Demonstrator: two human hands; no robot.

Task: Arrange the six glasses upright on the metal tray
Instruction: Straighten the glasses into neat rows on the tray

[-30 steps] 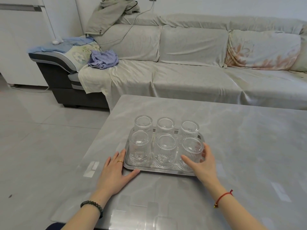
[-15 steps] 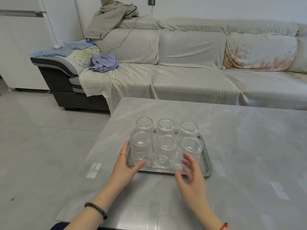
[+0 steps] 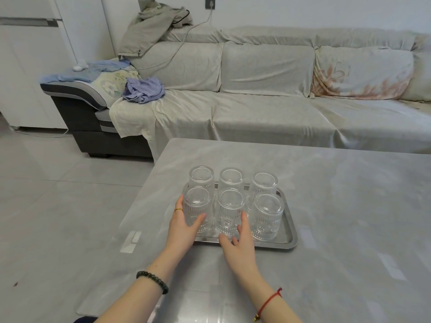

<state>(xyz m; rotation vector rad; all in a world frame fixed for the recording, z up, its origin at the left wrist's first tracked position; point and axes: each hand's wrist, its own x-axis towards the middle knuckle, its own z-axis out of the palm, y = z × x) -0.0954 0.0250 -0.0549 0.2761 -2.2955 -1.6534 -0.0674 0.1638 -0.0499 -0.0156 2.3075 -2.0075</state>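
Observation:
Clear ribbed glasses stand in two rows of three on the metal tray (image 3: pixel 289 231), and all look turned mouth down. My left hand (image 3: pixel 184 227) wraps the front-left glass (image 3: pixel 197 206), thumb on its near face and fingers round its left side. My right hand (image 3: pixel 240 248) rests at the tray's front edge with fingers apart. Its index finger lies along the right side of the front-middle glass (image 3: pixel 229 210) and its thumb sits low in front of it. The front-right glass (image 3: pixel 268 215) and the back row (image 3: pixel 231 179) stand untouched.
The tray sits near the left front of a grey marble-look table (image 3: pixel 338 194). A covered grey sofa (image 3: pixel 268 108) runs behind the table, with a blue striped cloth (image 3: pixel 143 89) on it. Tiled floor (image 3: pixel 58 194) lies to the left.
Both hands left the tray's side edges and came inward to the front row. The left now holds the front-left glass and the right reaches the front-middle one.

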